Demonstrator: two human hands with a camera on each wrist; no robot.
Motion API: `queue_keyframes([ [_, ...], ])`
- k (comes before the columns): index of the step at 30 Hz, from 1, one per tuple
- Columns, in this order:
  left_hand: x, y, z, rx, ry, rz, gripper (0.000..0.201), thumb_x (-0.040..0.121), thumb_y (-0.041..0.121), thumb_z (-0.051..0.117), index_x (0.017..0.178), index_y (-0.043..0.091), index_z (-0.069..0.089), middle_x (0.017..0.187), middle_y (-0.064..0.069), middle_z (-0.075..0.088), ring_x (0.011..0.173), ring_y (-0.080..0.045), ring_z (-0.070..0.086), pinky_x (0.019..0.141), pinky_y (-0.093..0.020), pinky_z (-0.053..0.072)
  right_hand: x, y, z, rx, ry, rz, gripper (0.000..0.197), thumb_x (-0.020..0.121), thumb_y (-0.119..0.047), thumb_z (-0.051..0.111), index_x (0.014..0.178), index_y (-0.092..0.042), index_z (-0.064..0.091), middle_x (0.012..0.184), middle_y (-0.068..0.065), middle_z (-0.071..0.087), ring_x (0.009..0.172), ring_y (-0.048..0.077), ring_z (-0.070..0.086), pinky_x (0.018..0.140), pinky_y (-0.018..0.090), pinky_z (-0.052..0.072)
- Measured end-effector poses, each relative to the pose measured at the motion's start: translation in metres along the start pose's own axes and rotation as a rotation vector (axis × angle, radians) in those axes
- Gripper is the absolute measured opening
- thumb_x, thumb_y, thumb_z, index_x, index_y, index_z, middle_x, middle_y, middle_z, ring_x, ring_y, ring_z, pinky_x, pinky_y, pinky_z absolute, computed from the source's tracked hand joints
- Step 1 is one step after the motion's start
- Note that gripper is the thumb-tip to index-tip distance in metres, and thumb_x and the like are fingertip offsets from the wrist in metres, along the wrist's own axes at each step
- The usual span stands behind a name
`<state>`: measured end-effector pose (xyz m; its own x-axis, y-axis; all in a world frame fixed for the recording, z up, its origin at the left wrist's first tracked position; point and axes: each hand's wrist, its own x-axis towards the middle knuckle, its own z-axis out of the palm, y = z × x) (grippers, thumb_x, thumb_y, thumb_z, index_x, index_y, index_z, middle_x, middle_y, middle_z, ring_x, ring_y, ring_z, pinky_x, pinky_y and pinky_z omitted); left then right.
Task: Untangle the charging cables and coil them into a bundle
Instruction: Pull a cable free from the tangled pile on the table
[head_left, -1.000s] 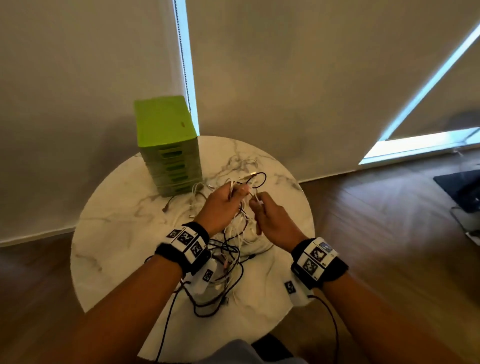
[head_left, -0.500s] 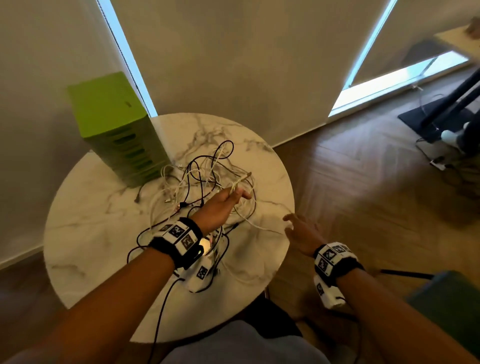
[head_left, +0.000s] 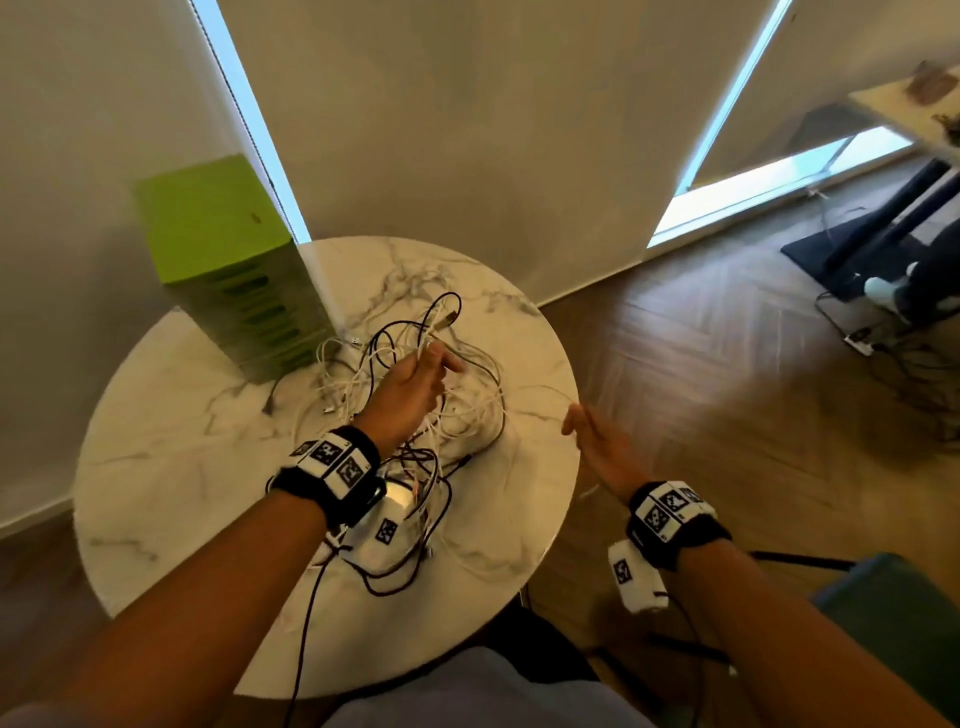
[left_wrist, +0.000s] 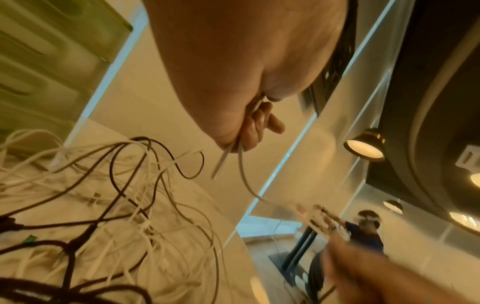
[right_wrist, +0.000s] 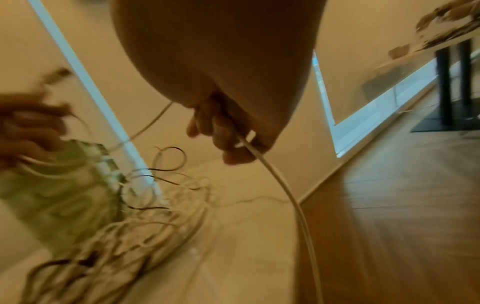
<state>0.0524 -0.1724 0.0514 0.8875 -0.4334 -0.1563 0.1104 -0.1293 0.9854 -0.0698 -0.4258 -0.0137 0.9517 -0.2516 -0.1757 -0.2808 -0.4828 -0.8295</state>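
Observation:
A tangle of white and black charging cables (head_left: 410, 410) lies in the middle of the round marble table (head_left: 156, 467). My left hand (head_left: 415, 379) hovers over the tangle and pinches white cable strands (left_wrist: 233, 156) between thumb and fingers. My right hand (head_left: 592, 441) is off the table's right edge, fingers curled round one white cable (right_wrist: 275, 181) that runs back to the pile (right_wrist: 145, 226). That cable spans the gap between both hands (head_left: 524, 389).
A green drawer unit (head_left: 234, 270) stands at the table's back left, close to the cables. Wall and window blinds rise behind the table. Wooden floor (head_left: 727, 389) lies to the right, with dark table legs (head_left: 883, 223) and floor cables beyond. A teal seat (head_left: 893, 623) is near my right arm.
My hands were together over the tangle; the right hand has pulled away to the right past the table edge, drawing a white cable out. The left hand stays over the pile.

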Motion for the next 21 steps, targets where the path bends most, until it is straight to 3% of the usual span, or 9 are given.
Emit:
queue_keyframes([
  [3,-0.001,0.003,-0.009,-0.125,0.024,0.045,0.045,0.110,0.038,0.030,0.092,0.012,0.062,0.066,0.001,0.035,0.055,-0.008,0.036,0.055,-0.022,0.035,0.004,0.021,0.002,-0.270,-0.360,0.194,0.046,0.102,-0.057,0.035,0.104,-0.022,0.063,0.094,0.004,0.063,0.086,0.016,0.062,0.081,0.028,0.049],
  [6,-0.006,0.001,-0.007,-0.087,0.013,0.039,0.044,0.110,0.037,0.028,0.092,0.015,0.060,0.068,-0.001,0.038,0.057,-0.007,0.042,0.060,-0.020,0.044,0.007,0.006,0.030,-0.582,-0.395,-0.008,0.044,0.102,-0.039,0.048,0.145,-0.026,0.044,0.145,0.004,0.051,0.134,0.026,0.048,0.111,0.042,0.038],
  [8,-0.008,0.001,-0.002,-0.094,0.009,0.034,0.043,0.110,0.037,0.028,0.091,0.016,0.060,0.069,-0.001,0.038,0.059,-0.007,0.043,0.061,-0.020,0.044,0.007,-0.033,0.053,-0.383,-0.384,-0.166,0.059,0.099,-0.034,0.058,0.152,-0.026,0.034,0.154,0.000,0.042,0.143,0.021,0.038,0.116,0.039,0.032],
  [10,-0.007,0.001,-0.001,-0.072,0.035,0.033,0.042,0.110,0.038,0.029,0.091,0.017,0.060,0.068,-0.001,0.039,0.061,-0.009,0.043,0.063,-0.020,0.044,0.006,-0.079,0.073,-0.107,-0.478,-0.196,0.065,0.097,-0.031,0.063,0.152,-0.026,0.029,0.142,-0.003,0.054,0.136,0.012,0.046,0.108,0.028,0.041],
  [12,-0.007,0.004,-0.007,-0.055,0.065,0.031,0.046,0.110,0.040,0.029,0.093,0.014,0.063,0.069,0.000,0.043,0.066,-0.010,0.047,0.069,-0.024,0.049,0.007,-0.111,0.083,0.042,-0.499,-0.184,0.058,0.098,-0.034,0.061,0.147,-0.025,0.031,0.113,-0.005,0.066,0.112,0.012,0.062,0.097,0.034,0.051],
  [14,-0.007,0.010,-0.018,-0.103,0.101,0.020,0.050,0.109,0.044,0.030,0.096,0.012,0.066,0.074,-0.002,0.051,0.071,-0.014,0.056,0.076,-0.033,0.055,0.008,-0.131,0.079,0.053,-0.397,-0.235,0.043,0.101,-0.044,0.053,0.137,-0.024,0.040,0.088,0.003,0.063,0.084,0.018,0.064,0.081,0.042,0.054],
  [16,-0.009,0.018,-0.032,-0.192,0.150,-0.016,0.052,0.108,0.046,0.029,0.096,0.011,0.065,0.077,-0.004,0.053,0.068,-0.015,0.059,0.070,-0.032,0.057,0.017,-0.133,0.065,0.013,-0.264,-0.317,0.030,0.104,-0.045,0.044,0.122,-0.023,0.050,0.077,0.002,0.058,0.068,0.011,0.056,0.069,0.033,0.048],
  [19,-0.012,0.026,-0.055,-0.272,0.208,-0.030,0.052,0.107,0.051,0.028,0.099,0.012,0.061,0.071,0.002,0.046,0.052,-0.011,0.042,0.047,-0.024,0.040,0.036,-0.120,0.041,-0.041,-0.084,-0.347,0.026,0.107,-0.036,0.041,0.105,-0.017,0.060,0.078,-0.011,0.060,0.067,-0.004,0.054,0.065,0.017,0.040],
  [21,-0.014,0.028,-0.069,-0.316,0.261,0.003,0.050,0.105,0.055,0.027,0.102,0.016,0.058,0.068,0.005,0.037,0.051,-0.008,0.029,0.046,-0.021,0.026,0.052,-0.098,0.031,-0.111,-0.049,-0.291,0.026,0.107,-0.034,0.043,0.102,-0.017,0.061,0.079,-0.010,0.062,0.068,-0.006,0.056,0.065,0.021,0.039],
])
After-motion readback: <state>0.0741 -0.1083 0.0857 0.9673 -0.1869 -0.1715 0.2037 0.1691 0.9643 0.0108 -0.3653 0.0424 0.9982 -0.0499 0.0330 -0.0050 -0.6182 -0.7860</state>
